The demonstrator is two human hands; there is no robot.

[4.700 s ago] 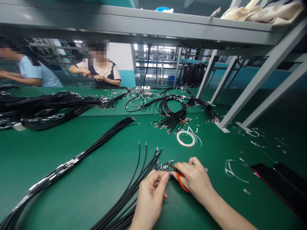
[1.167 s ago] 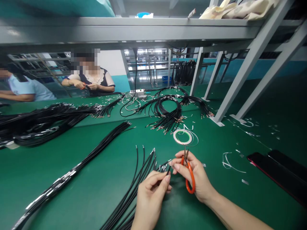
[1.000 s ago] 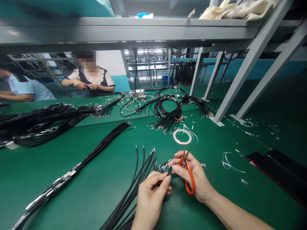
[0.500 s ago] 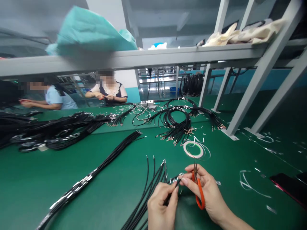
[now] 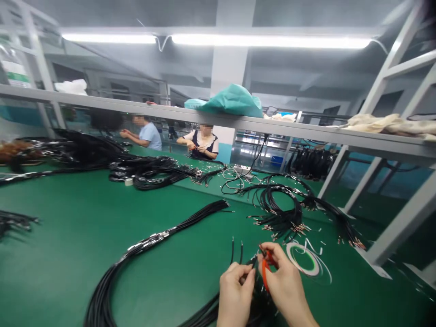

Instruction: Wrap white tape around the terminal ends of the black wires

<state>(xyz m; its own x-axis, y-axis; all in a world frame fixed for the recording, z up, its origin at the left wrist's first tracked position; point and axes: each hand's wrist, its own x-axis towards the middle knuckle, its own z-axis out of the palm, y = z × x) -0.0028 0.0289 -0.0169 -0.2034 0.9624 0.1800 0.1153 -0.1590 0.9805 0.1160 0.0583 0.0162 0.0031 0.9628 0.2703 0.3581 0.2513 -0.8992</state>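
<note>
Two hands sit low in view — left hand [image 5: 235, 297] pinching a black wire [image 5: 252, 261], right hand [image 5: 286, 290] curled round orange scissors [image 5: 265, 274] — right above the wire bundle [image 5: 260, 309] on the green bench mat [image 5: 102, 272].

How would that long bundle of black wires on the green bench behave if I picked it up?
The bundle of black wires would probably droop and flop, since it lies in a loose, sweeping curve on the green bench mat. It likely feels fairly light, being thin strands. Its loose, narrow end might splay apart.
</note>
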